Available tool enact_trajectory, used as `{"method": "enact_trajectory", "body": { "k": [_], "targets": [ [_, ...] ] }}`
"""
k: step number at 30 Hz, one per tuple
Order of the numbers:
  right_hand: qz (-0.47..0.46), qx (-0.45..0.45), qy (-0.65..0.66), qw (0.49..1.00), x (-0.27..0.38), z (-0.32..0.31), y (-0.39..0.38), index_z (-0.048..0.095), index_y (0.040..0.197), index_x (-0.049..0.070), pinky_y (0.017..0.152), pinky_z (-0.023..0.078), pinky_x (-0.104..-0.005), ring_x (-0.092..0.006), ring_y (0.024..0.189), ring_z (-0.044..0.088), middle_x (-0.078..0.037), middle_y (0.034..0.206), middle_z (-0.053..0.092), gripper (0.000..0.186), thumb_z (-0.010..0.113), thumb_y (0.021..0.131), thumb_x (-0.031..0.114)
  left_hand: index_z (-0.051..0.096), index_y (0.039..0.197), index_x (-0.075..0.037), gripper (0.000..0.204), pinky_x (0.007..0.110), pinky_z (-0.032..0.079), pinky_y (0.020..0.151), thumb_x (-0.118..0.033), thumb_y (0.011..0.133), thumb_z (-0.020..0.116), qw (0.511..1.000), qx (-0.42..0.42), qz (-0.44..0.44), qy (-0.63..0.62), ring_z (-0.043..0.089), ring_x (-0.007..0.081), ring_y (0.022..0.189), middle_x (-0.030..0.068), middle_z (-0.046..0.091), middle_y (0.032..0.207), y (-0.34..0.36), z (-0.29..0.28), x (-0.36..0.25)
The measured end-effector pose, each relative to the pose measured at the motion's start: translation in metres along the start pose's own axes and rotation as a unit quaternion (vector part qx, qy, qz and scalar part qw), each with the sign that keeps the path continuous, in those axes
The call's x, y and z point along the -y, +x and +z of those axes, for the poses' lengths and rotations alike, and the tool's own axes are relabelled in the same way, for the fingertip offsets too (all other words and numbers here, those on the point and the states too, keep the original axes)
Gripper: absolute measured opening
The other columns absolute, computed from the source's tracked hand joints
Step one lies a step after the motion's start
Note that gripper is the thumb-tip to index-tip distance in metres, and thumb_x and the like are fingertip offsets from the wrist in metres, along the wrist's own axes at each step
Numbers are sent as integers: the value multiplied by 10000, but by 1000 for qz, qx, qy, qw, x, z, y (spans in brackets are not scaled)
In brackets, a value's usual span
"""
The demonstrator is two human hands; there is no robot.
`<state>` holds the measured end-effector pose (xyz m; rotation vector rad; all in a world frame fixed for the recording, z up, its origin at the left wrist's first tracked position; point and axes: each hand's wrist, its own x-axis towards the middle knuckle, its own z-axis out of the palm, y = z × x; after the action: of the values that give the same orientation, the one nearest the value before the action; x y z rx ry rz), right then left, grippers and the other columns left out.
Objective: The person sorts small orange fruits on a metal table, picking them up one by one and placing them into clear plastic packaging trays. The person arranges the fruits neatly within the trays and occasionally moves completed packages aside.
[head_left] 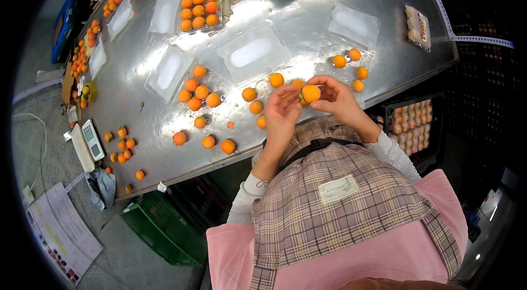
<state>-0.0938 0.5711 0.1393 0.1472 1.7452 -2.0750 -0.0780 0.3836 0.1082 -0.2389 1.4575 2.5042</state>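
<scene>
as right hand (pixel 337 98) pinches orange fruit (pixel 311 93), left hand (pixel 283 110) — curled, fingers apart — close beside

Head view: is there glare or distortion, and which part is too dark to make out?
Head view: white glare patches the metal table; head view: fisheye distortion shows, with blackened corners; head view: the far right is deeply shadowed, its details mostly lost, while the orange fruit in the right hand is well lit.
</scene>
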Motion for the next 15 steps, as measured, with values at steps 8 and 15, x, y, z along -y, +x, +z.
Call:
{"method": "enact_trajectory", "body": {
  "k": [8,15],
  "targets": [
    [-78,-13,-190,979,-7,1,9,643,1244,60,892,543,-310,-149,1061,654,-52,1231,662,434,794,837,69,623,1204,-8,298,305,519,965,58,915,646,990,-118,22,71,663,167,1095,80,679,1185,-3,-43,7],
    [-146,1,-409,901,-34,5,27,676,1186,89,752,521,-372,-258,874,651,-67,1036,658,418,780,781,74,635,1219,-4,341,291,511,912,47,882,643,940,-293,31,170,624,138,1031,69,671,1166,-22,-118,18]
  ]
}}
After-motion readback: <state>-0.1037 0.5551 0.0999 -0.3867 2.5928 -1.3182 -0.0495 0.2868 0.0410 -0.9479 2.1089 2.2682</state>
